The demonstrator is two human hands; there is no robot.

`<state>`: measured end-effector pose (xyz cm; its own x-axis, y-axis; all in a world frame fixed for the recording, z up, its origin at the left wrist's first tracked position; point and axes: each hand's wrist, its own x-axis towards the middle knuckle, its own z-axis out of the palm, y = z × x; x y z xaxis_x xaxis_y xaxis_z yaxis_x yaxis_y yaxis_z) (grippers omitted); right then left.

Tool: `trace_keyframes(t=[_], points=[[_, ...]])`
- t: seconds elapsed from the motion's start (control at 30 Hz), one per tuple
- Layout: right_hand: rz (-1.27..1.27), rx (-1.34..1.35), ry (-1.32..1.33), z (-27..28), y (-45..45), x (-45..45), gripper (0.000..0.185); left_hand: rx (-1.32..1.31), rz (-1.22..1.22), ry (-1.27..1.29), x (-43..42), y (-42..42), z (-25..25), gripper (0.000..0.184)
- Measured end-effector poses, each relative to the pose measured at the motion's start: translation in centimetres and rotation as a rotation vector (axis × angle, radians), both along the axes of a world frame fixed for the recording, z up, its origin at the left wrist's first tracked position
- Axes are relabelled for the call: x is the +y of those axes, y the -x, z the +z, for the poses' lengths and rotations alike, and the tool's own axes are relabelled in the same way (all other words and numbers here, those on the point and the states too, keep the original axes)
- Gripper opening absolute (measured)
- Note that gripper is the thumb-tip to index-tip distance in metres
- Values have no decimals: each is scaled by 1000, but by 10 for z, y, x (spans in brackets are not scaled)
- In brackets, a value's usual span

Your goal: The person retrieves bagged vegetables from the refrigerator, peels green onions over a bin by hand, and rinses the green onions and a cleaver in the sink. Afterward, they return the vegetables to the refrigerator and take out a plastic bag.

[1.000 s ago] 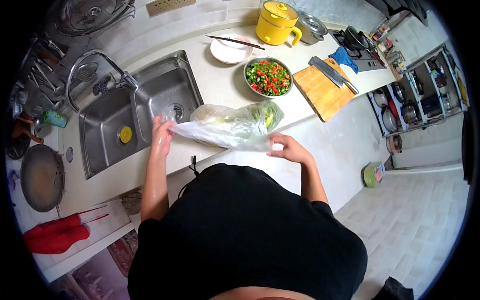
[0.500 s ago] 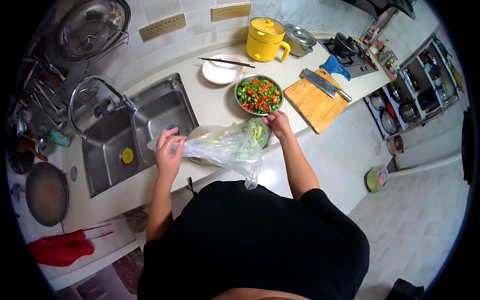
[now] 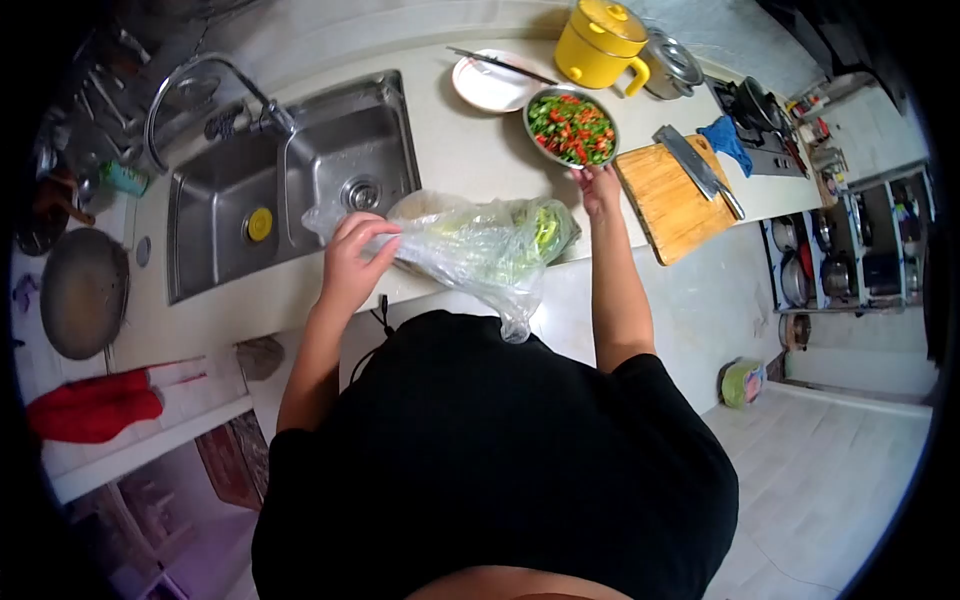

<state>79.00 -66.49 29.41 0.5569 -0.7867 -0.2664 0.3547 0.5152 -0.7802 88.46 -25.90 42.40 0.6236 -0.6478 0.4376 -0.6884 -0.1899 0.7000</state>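
Observation:
My left hand [image 3: 358, 255] is closed on the gathered end of a clear plastic bag [image 3: 470, 240], thumb and fingers pinched together. Green vegetables [image 3: 546, 228] show through the bag's right end; their exact kind is hard to make out through the plastic. The bag lies along the counter's front edge, and a crumpled corner hangs over it. My right hand [image 3: 598, 190] grips the near rim of a round metal bowl [image 3: 572, 128], its fingertips partly hidden. Chopped green and red peppers fill the bowl.
A wooden cutting board [image 3: 665, 225] with a cleaver [image 3: 690, 162] on it lies right of the bowl. Behind are a white plate [image 3: 490, 85] with chopsticks [image 3: 500, 64] and a yellow electric pot [image 3: 600, 45]. A double sink [image 3: 225, 175] is at left.
The view has shifted, so the counter things appear higher and farther right. My right hand stays by the bowl's near rim, and my left hand still holds the bag.

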Motion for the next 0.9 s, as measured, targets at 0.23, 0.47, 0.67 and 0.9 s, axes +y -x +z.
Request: trace_keyframes(t=[0.23,0.47,0.67,0.9], points=[[-237,419,335,54,28,70,32,-191,-412,-340,-19,3,-36,30],[468,691,2220,63,17,174,14,-404,-400,-527,-40,-7,-32,12],[-71,1170,1912,74,53,79,18,-375,-525,-648,-6,1,-37,19],[305,208,1769,139,44,206,23,-462,-280,-195,-34,9,-23,24]])
